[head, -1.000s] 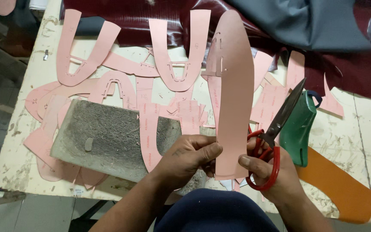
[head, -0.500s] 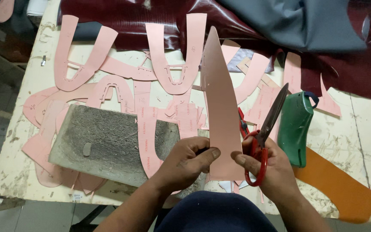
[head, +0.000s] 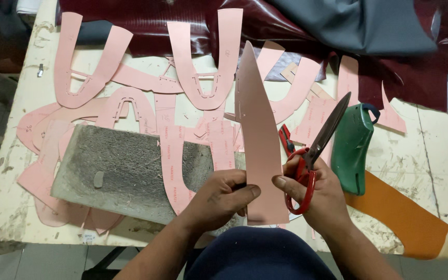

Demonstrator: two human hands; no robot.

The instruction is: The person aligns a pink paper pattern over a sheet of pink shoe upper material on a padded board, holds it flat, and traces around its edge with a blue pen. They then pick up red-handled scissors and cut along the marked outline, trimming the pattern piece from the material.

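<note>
While the left hand (head: pixel 223 196) pinches the lower edge of a long, smooth pink pattern piece (head: pixel 257 140), the stiff card stands upright between both hands, tapering to a point. Closed around red scissor handles, the right hand (head: pixel 317 194) also steadies the card with its thumb; the dark scissors (head: pixel 317 148) have their blades shut. Flat pink U-shaped cutouts (head: pixel 203 67) litter the scuffed table (head: pixel 442 155), beside a rough grey block (head: pixel 125 171), a glossy green shoe form (head: pixel 352 150) and dark red leather (head: pixel 182 21).
</note>
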